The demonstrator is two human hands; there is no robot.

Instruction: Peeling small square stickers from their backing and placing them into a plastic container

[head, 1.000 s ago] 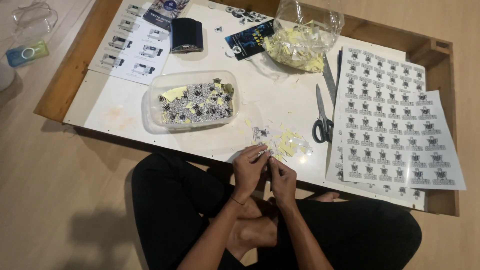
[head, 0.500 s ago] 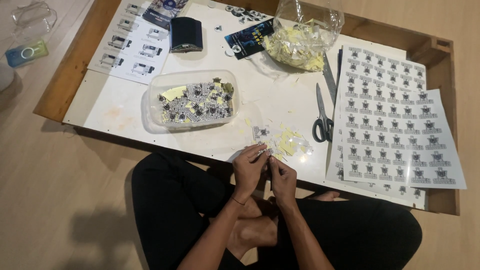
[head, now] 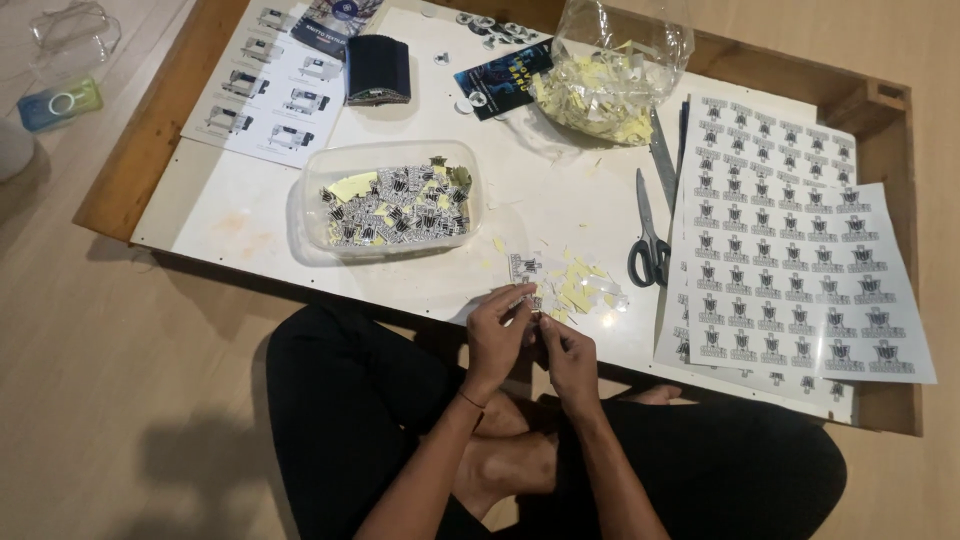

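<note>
Stickers are what you have in hand: your left hand (head: 497,335) and right hand (head: 568,352) meet at the near edge of the desk (head: 250,215), fingertips pinched together on one small cut sticker (head: 528,300). Both grips are clenched on it, though whether you are peeling its backing is too small to tell.

Judging by how things lie, a good share of the work looks done. The clear plastic tub (head: 390,200), left of centre on the desk, holds a layer of small black-and-white cut pieces with a few pale yellow bits among them. The clear plastic bag (head: 620,70) at the far side is open and partly filled with pale yellow paper scraps. A little heap of the same yellow scraps (head: 580,290) lies on the desk just beyond your hands, with another small cut piece beside it.

Plenty seems left. To your right, the printed sticker sheets (head: 790,270) lie overlapped, their rows of small dark designs uncut as far as you can see. The scissors (head: 648,235) rest shut between the scrap heap and the sheets, untouched by either hand.

At the far left lie a printed leaflet (head: 275,80) and a small black box (head: 377,68).
</note>
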